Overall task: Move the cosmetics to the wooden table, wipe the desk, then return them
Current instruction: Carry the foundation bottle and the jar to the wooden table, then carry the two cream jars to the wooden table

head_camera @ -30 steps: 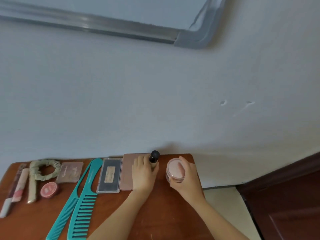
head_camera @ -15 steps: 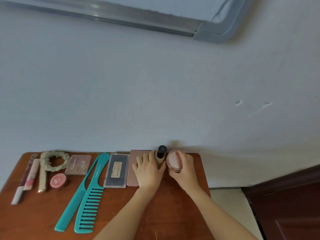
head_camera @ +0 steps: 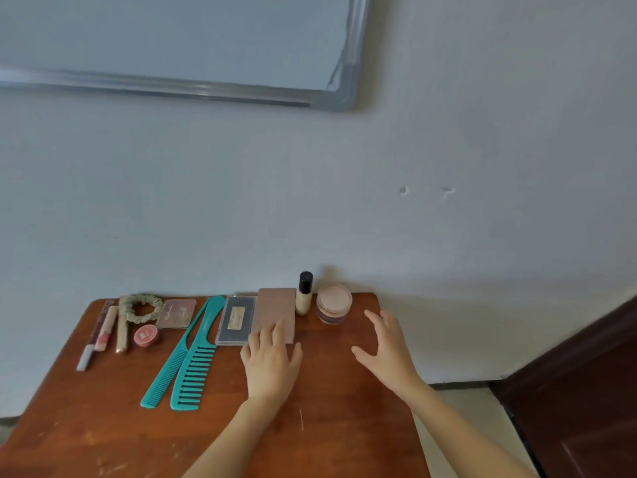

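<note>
Cosmetics line the far edge of the wooden table [head_camera: 103,426]. A foundation bottle [head_camera: 304,298] with a black cap stands upright beside a round pink jar [head_camera: 333,303]. Left of them lie a pink palette [head_camera: 275,312] and a dark palette [head_camera: 236,319]. My left hand [head_camera: 270,363] is flat and open, its fingertips over the pink palette's near edge. My right hand [head_camera: 387,350] hovers open, right of and nearer than the jar, holding nothing.
Two teal combs [head_camera: 188,357] lie left of centre. Further left are a small compact [head_camera: 175,313], a red tin [head_camera: 146,335], a green scrunchie [head_camera: 141,307] and slim tubes [head_camera: 103,329]. A whiteboard [head_camera: 172,39] hangs on the wall. Dark wooden furniture [head_camera: 586,391] stands at right.
My right hand has let go of the pink jar, and my left hand has come off the bottle. Both hands have drawn back toward me. The bottle and jar now stand free.
</note>
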Tool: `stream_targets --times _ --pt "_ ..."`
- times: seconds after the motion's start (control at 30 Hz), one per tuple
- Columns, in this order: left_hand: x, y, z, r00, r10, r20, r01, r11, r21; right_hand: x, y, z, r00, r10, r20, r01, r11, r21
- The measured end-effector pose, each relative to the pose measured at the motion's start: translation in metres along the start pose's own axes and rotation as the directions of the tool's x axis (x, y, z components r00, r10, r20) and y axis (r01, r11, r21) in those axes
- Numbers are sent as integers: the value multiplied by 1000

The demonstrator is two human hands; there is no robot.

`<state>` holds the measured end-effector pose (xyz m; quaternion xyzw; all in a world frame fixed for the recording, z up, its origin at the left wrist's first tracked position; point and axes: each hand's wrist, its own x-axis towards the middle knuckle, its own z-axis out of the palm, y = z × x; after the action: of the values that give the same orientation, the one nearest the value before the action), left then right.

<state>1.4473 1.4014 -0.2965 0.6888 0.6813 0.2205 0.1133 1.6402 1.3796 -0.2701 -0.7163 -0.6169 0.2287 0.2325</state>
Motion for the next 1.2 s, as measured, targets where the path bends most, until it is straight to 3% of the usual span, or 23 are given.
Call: stream_targets --times 0.17,0.27,0.4,0.53,0.67,0.8,0.97,1.07,1.2 --pt "-42 28 -4 995 69 71 -64 995 -77 -66 14 -28 998 45 -47 -46 999 -29" --pt "-59 60 0 959 269 90 -257 958 -126 -105 24 -54 983 124 -133 -131 990 -47" --pt "-73 107 -2 841 532 97 -509 840 -188 -167 32 -90 915 263 -307 -295 953 -63" --pt "-94 133 -14 681 724 112 -677 680 -282 -244 34 -103 779 373 -504 -479 873 -94" --pt "-121 120 -24 510 845 163 -747 529 -403 -323 20 -79 629 500 -595 -656 753 -60" --pt "-152 93 -37 215 935 282 -783 338 -522 -394 -8 -28 541 552 -634 -767 633 -103" --pt "-209 88 -62 -89 943 320 -778 135 -614 -480 -49 14 348 602 -719 -879 476 -28" --pt "-252 97 -78 -192 934 300 -737 64 -673 -529 -77 25 193 613 -766 -911 403 93" --pt "-323 101 -105 -320 933 163 -645 -89 -759 -604 -116 39 29 567 -823 -928 321 189"
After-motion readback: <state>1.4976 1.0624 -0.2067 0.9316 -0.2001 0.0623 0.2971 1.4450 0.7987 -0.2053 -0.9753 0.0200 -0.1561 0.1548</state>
